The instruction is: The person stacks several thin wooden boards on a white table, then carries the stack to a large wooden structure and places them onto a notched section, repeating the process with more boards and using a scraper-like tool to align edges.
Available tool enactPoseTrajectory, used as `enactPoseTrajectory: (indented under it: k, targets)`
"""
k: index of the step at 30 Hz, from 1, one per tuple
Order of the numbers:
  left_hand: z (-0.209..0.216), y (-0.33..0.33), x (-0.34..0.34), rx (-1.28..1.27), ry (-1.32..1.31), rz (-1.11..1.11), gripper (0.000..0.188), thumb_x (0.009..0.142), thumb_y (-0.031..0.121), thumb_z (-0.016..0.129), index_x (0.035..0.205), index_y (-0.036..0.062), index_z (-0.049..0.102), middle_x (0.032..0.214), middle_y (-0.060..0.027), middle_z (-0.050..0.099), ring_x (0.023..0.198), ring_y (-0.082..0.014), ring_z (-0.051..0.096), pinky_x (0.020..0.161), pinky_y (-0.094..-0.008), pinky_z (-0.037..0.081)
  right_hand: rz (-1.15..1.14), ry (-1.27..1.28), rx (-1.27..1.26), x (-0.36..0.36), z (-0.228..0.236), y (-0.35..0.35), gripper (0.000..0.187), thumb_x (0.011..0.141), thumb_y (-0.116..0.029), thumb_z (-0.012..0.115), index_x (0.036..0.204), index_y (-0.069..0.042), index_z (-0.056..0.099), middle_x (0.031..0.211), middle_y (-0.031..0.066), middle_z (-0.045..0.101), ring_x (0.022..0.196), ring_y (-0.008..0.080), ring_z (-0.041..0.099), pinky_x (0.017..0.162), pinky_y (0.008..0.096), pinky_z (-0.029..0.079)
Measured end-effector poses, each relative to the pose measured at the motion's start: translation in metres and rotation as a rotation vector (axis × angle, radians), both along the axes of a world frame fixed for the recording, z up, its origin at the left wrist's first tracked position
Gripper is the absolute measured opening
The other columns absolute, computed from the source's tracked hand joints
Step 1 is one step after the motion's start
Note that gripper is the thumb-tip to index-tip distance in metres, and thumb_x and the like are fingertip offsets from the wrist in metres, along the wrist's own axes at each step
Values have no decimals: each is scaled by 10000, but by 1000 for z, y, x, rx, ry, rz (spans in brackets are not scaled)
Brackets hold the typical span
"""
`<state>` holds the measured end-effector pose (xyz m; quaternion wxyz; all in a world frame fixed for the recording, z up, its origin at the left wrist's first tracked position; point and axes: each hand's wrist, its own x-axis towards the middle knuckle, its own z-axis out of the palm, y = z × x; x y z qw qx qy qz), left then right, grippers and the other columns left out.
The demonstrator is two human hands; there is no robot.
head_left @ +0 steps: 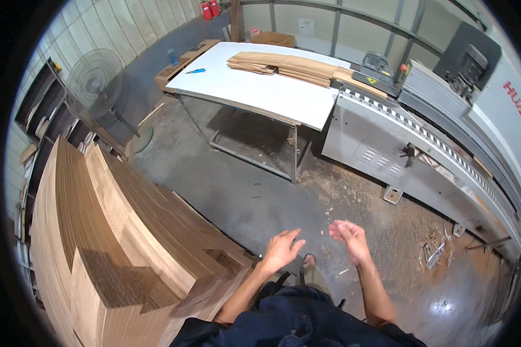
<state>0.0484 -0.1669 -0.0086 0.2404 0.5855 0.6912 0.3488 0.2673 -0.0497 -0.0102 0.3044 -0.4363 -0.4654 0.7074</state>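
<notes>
My left hand [281,248] is held out in front of my body with its thumb and fingers apart, and nothing is in it. To its right, my right hand [348,233] is raised with loosely bent fingers and shows nothing in its hold. Neither hand touches anything. Closest to my left arm is a tall stack of wooden boards [116,214], piled in two rows with dark edges and pale faces. Farther off, a pile of thin wooden strips [289,65] lies on a white-topped table [231,89].
A long grey machine [382,144] with a roller track runs along the right, its infeed end meeting the table. Wood scraps [436,246] litter the floor beside it. A standing fan [95,81] and shelves [37,110] are at the left. A blue tool [195,71] lies on the table.
</notes>
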Motion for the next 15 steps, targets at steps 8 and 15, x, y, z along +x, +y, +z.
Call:
enactPoseTrajectory:
  k: [8,15]
  targets:
    - [-12,151,-103,-62,-46,172,457,885,350,654,1171,-6,665,1064,-221,696,948,-365,686,830,-430,539,122,40,74,-92,21,184,324,1002,-185,572,1212,57,620,1087,126,704,927,163,666,828,301,529]
    - [-17,301,-295,37,38,190,486,890,390,658,1156,-17,655,1153,-232,657,1025,-395,637,855,-420,518,52,5,11,-204,1,292,317,989,-186,595,1200,47,637,1079,136,709,925,180,680,818,299,538]
